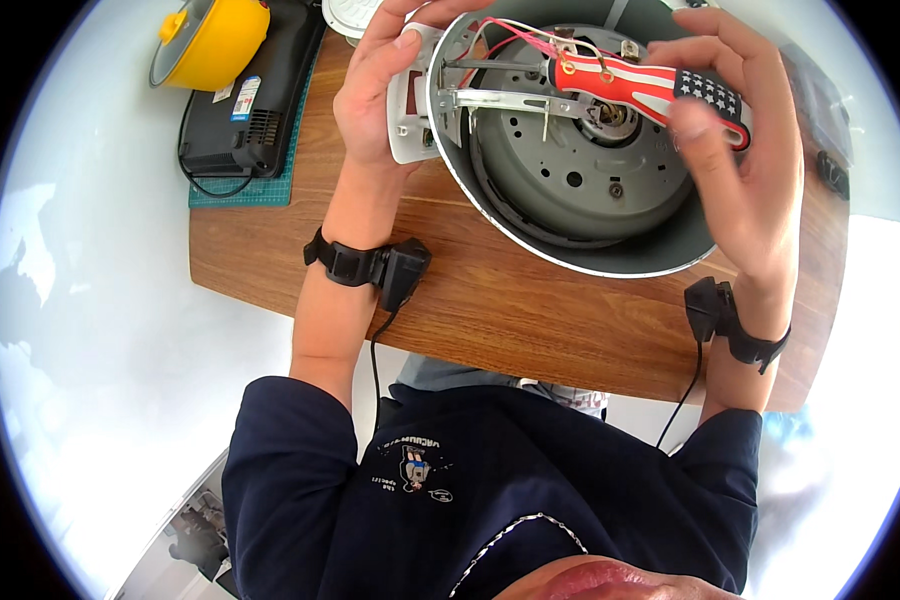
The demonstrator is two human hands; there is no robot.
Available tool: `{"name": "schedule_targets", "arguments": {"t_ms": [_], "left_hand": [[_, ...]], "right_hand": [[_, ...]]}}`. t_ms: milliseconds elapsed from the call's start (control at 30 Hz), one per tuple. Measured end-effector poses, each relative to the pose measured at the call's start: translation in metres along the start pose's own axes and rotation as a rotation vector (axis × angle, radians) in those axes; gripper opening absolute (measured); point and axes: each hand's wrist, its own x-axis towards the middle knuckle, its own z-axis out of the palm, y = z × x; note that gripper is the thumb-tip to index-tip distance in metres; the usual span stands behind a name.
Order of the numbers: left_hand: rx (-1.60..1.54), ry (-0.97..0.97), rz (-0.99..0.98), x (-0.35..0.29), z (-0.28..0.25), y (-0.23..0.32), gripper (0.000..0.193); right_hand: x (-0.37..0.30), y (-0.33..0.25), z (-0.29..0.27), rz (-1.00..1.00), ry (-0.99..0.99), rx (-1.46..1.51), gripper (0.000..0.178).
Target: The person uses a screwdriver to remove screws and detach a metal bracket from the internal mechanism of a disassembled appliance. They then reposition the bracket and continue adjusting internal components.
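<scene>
A round grey metal appliance housing (590, 262), probably a rice cooker body, lies with its open side up and its inner parts showing. My left hand (368, 105) grips the white plastic panel (410, 135) on the housing's left side, with fingers over the top of it. My right hand (755, 150) holds a screwdriver (660, 85) by its red, white and dark-blue handle, thumb on the near side. The shaft lies across the opening, pointing left at the wall behind the panel; its tip is hard to make out. Pink and white wires (520, 35) and a metal strip (515, 103) run inside.
The housing rests on a wooden table (490, 300). At the far left, a yellow pot (215, 45) sits on a black appliance (235, 130) over a green cutting mat (270, 192). A black object (832, 175) lies at the right edge. Black cabled devices are strapped to both wrists.
</scene>
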Motion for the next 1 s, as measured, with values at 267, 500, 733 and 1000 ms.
{"name": "schedule_targets", "arguments": {"t_ms": [267, 500, 733, 1000], "left_hand": [[0.037, 0.025, -0.016, -0.003, 0.006, 0.003, 0.059], [0.035, -0.011, -0.047, 0.003, 0.005, 0.003, 0.061], [0.028, 0.019, -0.022, 0.001, 0.007, 0.004, 0.062], [0.106, -0.037, -0.033, 0.001, 0.019, 0.004, 0.066]], "right_hand": [[0.005, 0.007, -0.001, 0.151, 0.037, 0.226, 0.046], [-0.009, 0.033, -0.001, -0.055, -0.017, 0.245, 0.057], [0.003, 0.013, 0.004, -0.259, 0.104, -0.455, 0.045], [0.005, 0.013, 0.027, -0.253, 0.292, -0.196, 0.058]]}}
